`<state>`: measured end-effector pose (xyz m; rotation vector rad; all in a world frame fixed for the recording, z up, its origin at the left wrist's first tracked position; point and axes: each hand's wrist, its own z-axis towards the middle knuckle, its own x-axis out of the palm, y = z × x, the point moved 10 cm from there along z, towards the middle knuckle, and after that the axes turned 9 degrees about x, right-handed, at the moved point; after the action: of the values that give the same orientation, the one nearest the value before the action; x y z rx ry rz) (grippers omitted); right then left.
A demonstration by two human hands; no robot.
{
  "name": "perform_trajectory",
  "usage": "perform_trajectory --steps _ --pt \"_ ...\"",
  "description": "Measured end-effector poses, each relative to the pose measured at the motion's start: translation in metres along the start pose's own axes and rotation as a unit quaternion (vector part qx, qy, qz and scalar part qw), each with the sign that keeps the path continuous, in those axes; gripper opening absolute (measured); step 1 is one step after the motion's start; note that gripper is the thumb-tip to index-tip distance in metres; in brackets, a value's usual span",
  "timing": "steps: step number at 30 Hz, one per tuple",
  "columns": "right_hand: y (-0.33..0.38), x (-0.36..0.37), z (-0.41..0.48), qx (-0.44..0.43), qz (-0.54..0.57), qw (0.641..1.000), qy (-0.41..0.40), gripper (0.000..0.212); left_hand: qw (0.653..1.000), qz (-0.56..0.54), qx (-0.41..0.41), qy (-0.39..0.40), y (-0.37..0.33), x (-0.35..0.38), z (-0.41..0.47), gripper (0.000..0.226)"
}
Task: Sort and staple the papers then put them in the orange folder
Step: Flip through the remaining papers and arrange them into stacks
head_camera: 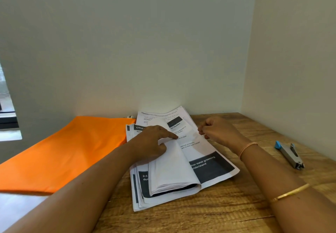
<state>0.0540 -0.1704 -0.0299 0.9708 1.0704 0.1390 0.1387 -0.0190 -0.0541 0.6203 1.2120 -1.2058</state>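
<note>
Head view: we find the papers [209,167] straight ahead, their long axis running away from us. Our left hand [152,141] presses flat on the turned-back sheets, and our right hand [216,131] seems to pinch a page edge. The stapler [289,154] lies on open table [218,211] to the right, and the orange folder [72,151] adjoins the stack on the left.

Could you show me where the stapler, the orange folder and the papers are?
stapler [289,155]: head view, on its grey metal body.
orange folder [72,151]: head view, on the middle of its cover.
papers [171,171]: head view, on the folded-back white sheets.
</note>
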Motion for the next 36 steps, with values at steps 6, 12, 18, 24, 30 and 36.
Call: perform_trajectory --steps 6,12,18,24,30,36 --pt "0.005 -0.003 -0.003 -0.005 0.063 0.998 0.017 0.016 1.0 -0.007 -0.008 0.004 0.003 0.001 0.0 0.044" --pt "0.005 -0.003 -0.004 0.002 0.129 0.991 0.032 0.013 0.999 -0.038 -0.031 -0.004 0.004 -0.002 0.0 0.043" --pt "0.011 0.015 -0.01 0.027 0.297 0.942 0.154 0.043 0.992 -0.107 -0.054 -0.034 0.009 -0.007 -0.001 0.032" --pt "0.033 0.052 -0.033 -0.044 0.237 0.923 0.298 0.066 0.896 -0.4 -0.152 -0.116 0.02 -0.008 -0.009 0.037" --pt "0.044 0.064 -0.052 -0.08 0.189 0.92 0.335 0.057 0.892 -0.367 -0.221 -0.142 0.044 -0.004 -0.013 0.073" --pt "0.023 0.022 -0.019 -0.031 0.189 0.975 0.114 0.025 0.931 -0.249 -0.233 -0.127 0.045 -0.011 -0.015 0.062"
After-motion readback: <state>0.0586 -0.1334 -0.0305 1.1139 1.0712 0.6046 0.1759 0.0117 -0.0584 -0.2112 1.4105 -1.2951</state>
